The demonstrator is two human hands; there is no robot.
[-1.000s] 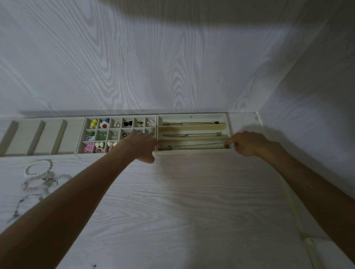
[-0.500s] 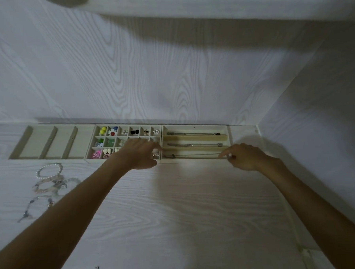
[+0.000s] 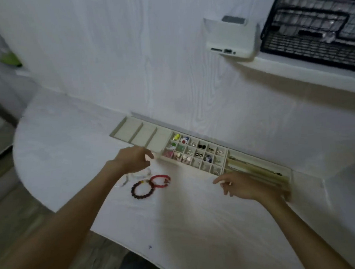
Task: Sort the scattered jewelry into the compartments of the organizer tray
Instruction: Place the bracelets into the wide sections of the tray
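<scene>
The cream organizer tray (image 3: 159, 154) lies along the wall, with wide empty slots on the left, a grid of small compartments holding earrings and beads, and long slots with necklaces (image 3: 254, 169) on the right. A dark beaded bracelet (image 3: 141, 190) and a red bracelet (image 3: 160, 181) lie on the table in front of it, beside pale bracelets (image 3: 137, 175) partly hidden by my left hand. My left hand (image 3: 132, 158) hovers above these, fingers loosely curled, holding nothing. My right hand (image 3: 243, 185) is over the table near the necklace slots, fingers spread, empty.
The white wood-grain table (image 3: 187, 226) has a rounded left edge with floor beyond. A white device (image 3: 231, 38) and a black wire basket (image 3: 315, 30) sit on a shelf up right. A green object (image 3: 9, 58) is at far left.
The view has swung left and up. Both hands have come away from the necklace slot; my left hand moved left toward the bracelets, my right hand drew back over the table.
</scene>
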